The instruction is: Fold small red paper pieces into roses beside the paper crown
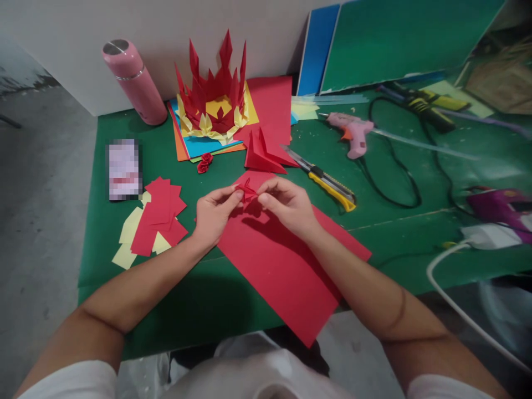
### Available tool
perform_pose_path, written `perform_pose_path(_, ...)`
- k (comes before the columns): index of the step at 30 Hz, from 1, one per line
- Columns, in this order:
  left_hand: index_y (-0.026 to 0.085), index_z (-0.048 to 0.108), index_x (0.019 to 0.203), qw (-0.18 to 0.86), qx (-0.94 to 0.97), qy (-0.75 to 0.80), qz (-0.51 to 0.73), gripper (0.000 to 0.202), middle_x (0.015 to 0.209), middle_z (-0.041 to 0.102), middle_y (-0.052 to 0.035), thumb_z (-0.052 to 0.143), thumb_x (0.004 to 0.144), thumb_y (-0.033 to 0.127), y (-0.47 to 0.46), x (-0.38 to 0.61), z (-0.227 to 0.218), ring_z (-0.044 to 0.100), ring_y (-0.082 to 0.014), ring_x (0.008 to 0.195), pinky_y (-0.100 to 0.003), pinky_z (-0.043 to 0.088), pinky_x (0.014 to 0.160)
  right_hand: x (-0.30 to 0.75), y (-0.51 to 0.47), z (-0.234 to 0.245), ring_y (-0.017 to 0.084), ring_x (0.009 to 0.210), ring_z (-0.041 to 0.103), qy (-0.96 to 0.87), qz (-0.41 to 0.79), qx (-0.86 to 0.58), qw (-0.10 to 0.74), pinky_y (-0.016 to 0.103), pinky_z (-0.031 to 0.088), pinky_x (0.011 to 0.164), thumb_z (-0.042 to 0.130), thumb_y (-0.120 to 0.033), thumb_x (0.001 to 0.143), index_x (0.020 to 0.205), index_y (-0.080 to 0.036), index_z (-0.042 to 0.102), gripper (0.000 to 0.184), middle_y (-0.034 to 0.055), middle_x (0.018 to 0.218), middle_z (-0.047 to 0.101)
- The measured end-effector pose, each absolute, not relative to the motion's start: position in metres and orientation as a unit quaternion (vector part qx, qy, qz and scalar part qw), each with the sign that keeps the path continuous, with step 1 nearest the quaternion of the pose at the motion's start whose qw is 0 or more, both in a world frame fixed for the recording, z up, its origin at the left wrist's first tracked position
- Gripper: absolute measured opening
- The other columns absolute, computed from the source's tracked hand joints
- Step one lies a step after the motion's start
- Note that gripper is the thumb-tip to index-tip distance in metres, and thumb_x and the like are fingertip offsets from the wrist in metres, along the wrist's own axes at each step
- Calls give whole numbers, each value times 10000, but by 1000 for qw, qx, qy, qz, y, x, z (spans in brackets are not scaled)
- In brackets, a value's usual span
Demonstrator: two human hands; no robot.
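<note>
Between my two hands is a small folded red paper piece [248,192], held up over a large red paper sheet [286,266]. My left hand [218,213] pinches its left side between thumb and fingers. On the other side, the thumb and fingertips of my right hand [288,206] are closed on its right edge. Just beyond my hands sit a folded red paper shape [266,155] and small red paper roses [204,163]. A red and yellow paper crown [216,105] stands farther back on stacked coloured paper.
Left are cut red and yellow paper pieces [155,219], a blurred-out rectangular object [123,169] and a pink thermos [139,83]. Right lie a yellow utility knife [328,183] with its blade showing, a pink glue gun [353,133] with a looping cord, and a white power plug [490,237].
</note>
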State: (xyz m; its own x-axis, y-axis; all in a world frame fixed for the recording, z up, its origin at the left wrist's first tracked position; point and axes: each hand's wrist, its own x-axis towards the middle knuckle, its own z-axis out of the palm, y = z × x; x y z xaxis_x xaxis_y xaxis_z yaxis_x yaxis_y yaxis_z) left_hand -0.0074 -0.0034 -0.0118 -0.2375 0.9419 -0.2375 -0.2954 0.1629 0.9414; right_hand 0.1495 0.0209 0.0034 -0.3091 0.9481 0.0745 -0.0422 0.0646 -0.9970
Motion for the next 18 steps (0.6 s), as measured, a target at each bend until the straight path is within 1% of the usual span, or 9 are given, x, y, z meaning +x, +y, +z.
perform_pose_path(3,188,753,770,520,332,536,577,342,703,738,-13,848,574,451,-6,-6,-8,657,-112,592,-254,556,622,147,17,1,103,610,543,-585,563,-395,430,244,467,560,752,-565,705,804,-221,569,402,-20,722,592)
perform_pose_path(6,191,758,754,497,359,538,578,305,753,759,-28,839,591,436,-9,-5,-6,680,-132,634,-276,579,649,144,14,-4,104,598,511,-587,554,-408,427,250,440,556,761,-493,724,802,-224,547,352,-27,695,574)
perform_pose_path(9,195,763,757,477,383,541,577,258,778,763,-36,827,621,404,-10,-4,-7,698,-152,680,-300,588,690,143,12,-6,96,560,464,-596,542,-418,420,253,407,544,730,-427,759,764,-219,531,287,-43,640,528)
perform_pose_path(14,214,774,760,436,440,541,568,145,820,768,-45,803,666,321,-12,-6,-9,711,-175,769,-320,584,768,143,10,-7,102,573,486,-600,514,-434,433,256,407,559,682,-303,778,725,-220,497,209,-43,627,516)
perform_pose_path(16,218,774,746,418,449,545,572,118,809,770,-40,802,663,297,-12,-6,-9,710,-176,778,-316,581,776,143,10,-6,103,572,491,-605,506,-435,434,257,409,560,660,-268,786,718,-220,489,190,-41,629,520)
perform_pose_path(18,213,773,746,422,440,545,575,126,800,770,-38,800,663,303,-11,-6,-9,710,-172,764,-310,585,756,143,10,-5,104,571,496,-609,497,-436,439,259,418,565,650,-260,793,736,-219,504,162,-38,639,531)
